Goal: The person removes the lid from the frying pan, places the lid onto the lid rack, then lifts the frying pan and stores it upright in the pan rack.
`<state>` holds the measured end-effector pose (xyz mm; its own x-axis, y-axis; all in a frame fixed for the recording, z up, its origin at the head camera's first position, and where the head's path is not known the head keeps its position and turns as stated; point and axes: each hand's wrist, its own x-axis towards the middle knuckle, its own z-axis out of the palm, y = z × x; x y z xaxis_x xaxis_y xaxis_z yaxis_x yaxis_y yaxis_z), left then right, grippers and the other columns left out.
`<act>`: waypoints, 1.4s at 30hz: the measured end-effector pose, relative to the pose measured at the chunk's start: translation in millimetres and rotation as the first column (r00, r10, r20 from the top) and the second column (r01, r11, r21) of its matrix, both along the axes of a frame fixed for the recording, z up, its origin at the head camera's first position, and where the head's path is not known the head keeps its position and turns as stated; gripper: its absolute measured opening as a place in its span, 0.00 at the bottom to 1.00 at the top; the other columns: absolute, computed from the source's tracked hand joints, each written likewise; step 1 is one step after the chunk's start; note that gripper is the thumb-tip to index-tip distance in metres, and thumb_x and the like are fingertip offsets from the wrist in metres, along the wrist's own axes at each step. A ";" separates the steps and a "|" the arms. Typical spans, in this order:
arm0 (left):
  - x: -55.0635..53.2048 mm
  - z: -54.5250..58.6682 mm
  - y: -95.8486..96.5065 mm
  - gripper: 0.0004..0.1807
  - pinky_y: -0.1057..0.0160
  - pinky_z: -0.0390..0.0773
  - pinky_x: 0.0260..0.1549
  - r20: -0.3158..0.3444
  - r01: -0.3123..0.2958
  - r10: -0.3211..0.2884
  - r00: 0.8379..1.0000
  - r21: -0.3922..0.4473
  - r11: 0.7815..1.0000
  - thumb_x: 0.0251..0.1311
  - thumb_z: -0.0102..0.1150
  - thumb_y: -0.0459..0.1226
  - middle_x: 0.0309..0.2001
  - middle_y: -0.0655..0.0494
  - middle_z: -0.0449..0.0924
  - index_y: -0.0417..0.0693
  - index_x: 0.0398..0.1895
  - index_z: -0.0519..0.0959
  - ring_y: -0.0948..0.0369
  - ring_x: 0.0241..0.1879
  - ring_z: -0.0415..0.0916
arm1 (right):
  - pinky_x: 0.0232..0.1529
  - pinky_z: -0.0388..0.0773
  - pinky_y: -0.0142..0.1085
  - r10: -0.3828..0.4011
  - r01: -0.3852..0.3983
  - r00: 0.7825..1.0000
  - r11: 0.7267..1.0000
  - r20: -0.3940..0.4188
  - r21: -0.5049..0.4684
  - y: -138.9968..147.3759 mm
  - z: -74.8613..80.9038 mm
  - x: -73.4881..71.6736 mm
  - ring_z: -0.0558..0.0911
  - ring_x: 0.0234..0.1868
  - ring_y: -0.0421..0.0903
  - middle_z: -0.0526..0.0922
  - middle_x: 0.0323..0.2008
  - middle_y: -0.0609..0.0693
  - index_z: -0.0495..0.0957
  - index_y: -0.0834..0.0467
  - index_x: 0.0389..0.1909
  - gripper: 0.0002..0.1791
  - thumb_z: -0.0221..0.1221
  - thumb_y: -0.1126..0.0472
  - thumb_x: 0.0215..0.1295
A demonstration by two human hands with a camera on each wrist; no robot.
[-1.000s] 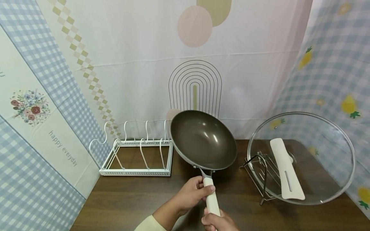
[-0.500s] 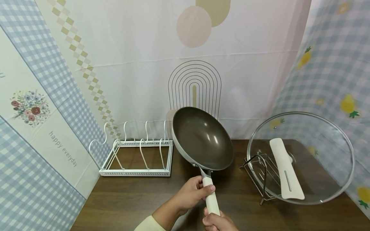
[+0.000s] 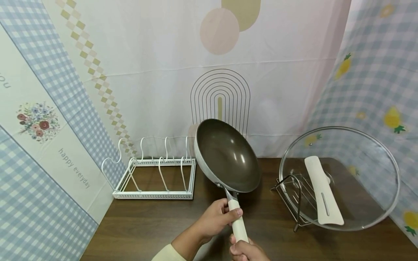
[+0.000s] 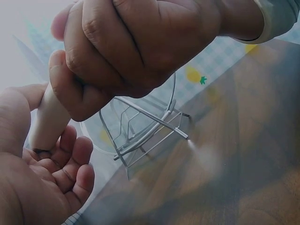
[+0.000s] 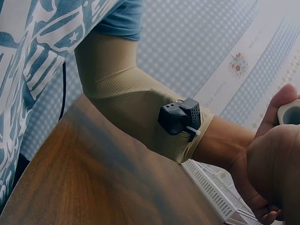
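Note:
A wok with a dark inside and a cream handle is held tilted, its inside facing me and its left side raised. My left hand holds the handle near the metal neck, thumb on top. Farther back, my right hand grips the handle, its fingers curled round it. In the left wrist view, the right hand wraps the handle, while the left thumb and fingers lie round its other part. The handle's hollow end shows in the right wrist view.
To the left stands a white rack with several curved dividers. A glass lid with a white handle leans in a metal stand on the right. Under them is a brown wooden table; patterned cloth hangs behind.
The wok has rolled about its handle, its left rim rising and its right side moving inward. Both hands keep their places on the handle; rack and lid stay put.

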<state>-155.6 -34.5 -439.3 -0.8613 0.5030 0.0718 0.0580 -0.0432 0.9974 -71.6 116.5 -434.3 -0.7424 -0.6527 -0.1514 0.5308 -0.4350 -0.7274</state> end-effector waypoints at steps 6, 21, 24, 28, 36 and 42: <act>-0.3 1.6 -0.9 0.16 0.65 0.74 0.30 0.000 0.003 -0.003 1.000 0.004 1.000 0.60 0.60 0.44 0.28 0.56 0.75 0.39 0.36 0.73 0.63 0.28 0.72 | 0.17 0.54 0.22 0.074 -0.078 0.997 0.988 -0.037 -0.130 -0.2 -4.0 -2.8 0.58 0.16 0.30 0.64 0.15 0.36 0.72 0.47 0.32 0.09 0.49 0.65 0.57; -0.8 2.1 -3.1 0.17 0.62 0.75 0.34 0.006 0.031 -0.032 0.999 0.053 0.998 0.60 0.60 0.43 0.30 0.56 0.74 0.37 0.40 0.72 0.63 0.29 0.72 | 0.14 0.44 0.23 0.159 -0.204 0.976 0.911 -0.151 -0.357 -3.9 -13.8 -6.9 0.49 0.14 0.32 0.55 0.14 0.37 0.71 0.47 0.38 0.11 0.45 0.64 0.61; -1.2 1.5 -3.1 0.18 0.63 0.74 0.33 0.002 0.039 -0.039 0.999 0.061 0.997 0.60 0.60 0.44 0.29 0.57 0.74 0.37 0.40 0.72 0.64 0.29 0.71 | 0.14 0.44 0.23 0.156 -0.213 0.972 0.901 -0.176 -0.379 -4.8 -14.2 -6.9 0.50 0.14 0.31 0.54 0.15 0.37 0.70 0.47 0.38 0.11 0.43 0.64 0.62; -1.5 1.2 -2.4 0.17 0.66 0.74 0.33 0.004 0.055 -0.056 0.998 0.075 0.996 0.61 0.59 0.43 0.28 0.57 0.74 0.37 0.41 0.72 0.65 0.29 0.71 | 0.13 0.44 0.24 0.186 -0.270 0.956 0.858 -0.225 -0.437 -5.9 -16.0 -8.9 0.52 0.14 0.31 0.55 0.16 0.37 0.70 0.47 0.41 0.15 0.38 0.65 0.64; -2.0 -0.4 -2.2 0.19 0.64 0.75 0.34 -0.007 0.063 -0.063 0.998 0.063 0.996 0.61 0.59 0.45 0.30 0.58 0.75 0.38 0.42 0.71 0.65 0.30 0.72 | 0.11 0.44 0.24 0.223 -0.298 0.954 0.792 -0.202 -0.533 -8.2 -20.1 -7.6 0.53 0.12 0.30 0.54 0.15 0.38 0.70 0.48 0.41 0.14 0.38 0.65 0.64; -1.6 -0.3 -1.3 0.18 0.67 0.74 0.32 -0.008 0.064 -0.063 0.998 0.082 0.995 0.61 0.59 0.44 0.29 0.57 0.75 0.38 0.43 0.71 0.65 0.29 0.72 | 0.11 0.44 0.24 0.239 -0.314 0.949 0.748 -0.204 -0.585 -10.7 -18.0 -6.7 0.53 0.11 0.30 0.54 0.14 0.37 0.69 0.48 0.41 0.14 0.37 0.64 0.65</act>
<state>-157.1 -35.8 -439.6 -0.8274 0.5488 0.1197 0.0580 -0.1284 0.9900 -78.3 105.8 -452.3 -0.5016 -0.7596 0.4141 0.6315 -0.6486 -0.4249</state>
